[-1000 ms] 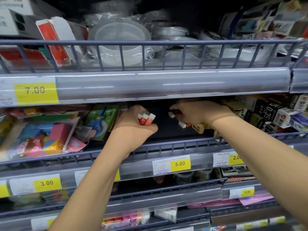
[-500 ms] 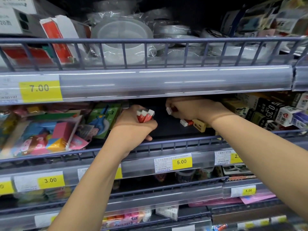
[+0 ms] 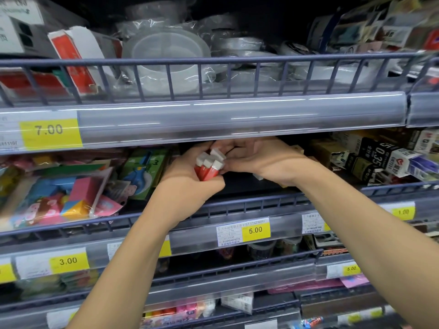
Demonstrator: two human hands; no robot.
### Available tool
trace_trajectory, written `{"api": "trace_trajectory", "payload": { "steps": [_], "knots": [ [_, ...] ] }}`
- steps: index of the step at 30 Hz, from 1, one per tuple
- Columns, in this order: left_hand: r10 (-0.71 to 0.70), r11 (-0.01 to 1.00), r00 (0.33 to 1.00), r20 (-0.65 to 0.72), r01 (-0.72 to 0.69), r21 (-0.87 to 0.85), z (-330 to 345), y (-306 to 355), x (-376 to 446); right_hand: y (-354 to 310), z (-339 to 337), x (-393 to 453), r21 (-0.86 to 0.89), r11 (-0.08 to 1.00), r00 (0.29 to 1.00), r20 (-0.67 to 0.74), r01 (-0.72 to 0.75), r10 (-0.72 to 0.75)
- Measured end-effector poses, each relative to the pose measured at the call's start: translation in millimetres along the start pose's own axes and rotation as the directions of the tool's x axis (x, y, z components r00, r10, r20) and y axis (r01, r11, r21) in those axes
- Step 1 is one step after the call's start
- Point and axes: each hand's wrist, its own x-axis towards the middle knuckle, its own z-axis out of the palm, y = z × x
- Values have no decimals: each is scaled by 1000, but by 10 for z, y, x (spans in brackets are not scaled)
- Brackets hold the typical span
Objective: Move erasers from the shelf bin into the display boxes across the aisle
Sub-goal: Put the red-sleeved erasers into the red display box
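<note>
Two bare arms reach into the middle shelf [image 3: 237, 205] of a stationery rack. The left hand [image 3: 187, 179] has its grip clamped on a bundle of red-sleeved white erasers [image 3: 209, 166], just above the yellow 5.00 price tag [image 3: 255, 230]. The right hand [image 3: 256, 157] touches the bundle from the right, fingers curled, seemingly adding erasers. The dark bin behind looks nearly emptied. This appears to be the gathering step; next, carry the bundle out without dropping any. Pencil-lead boxes [image 3: 380, 157] sit right of the tag.

Both hands meet over the middle shelf [image 3: 237, 205]; the left hand [image 3: 187, 184] grips erasers [image 3: 209, 165], the right hand [image 3: 259, 160] touching them.
</note>
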Motion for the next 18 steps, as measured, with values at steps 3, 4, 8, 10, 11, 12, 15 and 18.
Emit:
{"api": "trace_trajectory", "payload": {
  "steps": [3, 4, 8, 10, 11, 12, 15, 18],
  "knots": [
    [9, 1000, 1000, 15, -9, 19, -19, -17, -3, 8, 19, -9, 59, 998, 999, 22, 25, -26],
    [4, 1000, 1000, 17, -5, 21, -19, -27, -2, 20, 18, -9, 95, 995, 999, 37, 23, -27],
    [-38, 999, 999, -12, 38, 26, 10, -51, 28, -55, -8, -16, 99, 994, 996, 82, -35, 27],
    [-56, 997, 998, -26, 57, 45, 15, -57, 47, -74, -67, 5, -124, 991, 997, 61, -42, 50],
    [-64, 997, 997, -35, 65, 43, 13, -61, 52, -56, -126, 21, -257, 964, 998, 11, -63, 68],
    [-66, 997, 997, -42, 67, 41, 11, -70, 59, -38, -196, 23, -379, 921, 996, -54, -90, 75],
    [-55, 997, 997, -52, 57, 56, 20, -76, 65, 61, -391, -16, -697, 703, 990, -94, -141, 106],
    [-52, 995, 997, -48, 56, 86, 43, -84, 82, 133, -459, -15, -873, 476, 983, -25, -111, 184]
  ]
}}
